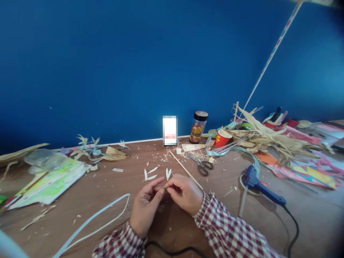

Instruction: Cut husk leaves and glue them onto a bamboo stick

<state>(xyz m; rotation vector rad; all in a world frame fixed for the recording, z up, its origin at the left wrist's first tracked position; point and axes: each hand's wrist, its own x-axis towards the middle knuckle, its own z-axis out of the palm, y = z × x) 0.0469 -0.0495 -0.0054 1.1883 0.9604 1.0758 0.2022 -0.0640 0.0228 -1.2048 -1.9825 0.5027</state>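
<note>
At the front middle of the table, my left hand (148,200) and my right hand (184,191) meet at their fingertips. Both pinch a small yellow-green piece (164,188), mostly covered by the fingers, so its kind is unclear. Two pale petal-shaped slips (168,173) show just beyond the fingertips; I cannot tell whether they join the piece or lie on the table. Further left lie several loose white petal-shaped slips (152,170). A thin pale stick (185,169) runs diagonally behind my right hand, with black-handled scissors (203,167) to its right.
A blue glue gun (264,186) with a black cord lies at right. Dried husks (279,141), a red paper cup (223,138) and a lidded jar (198,127) stand or lie behind. A painted sheet (53,181) is at left, a white cable (94,218) nearer. Scraps litter the brown table.
</note>
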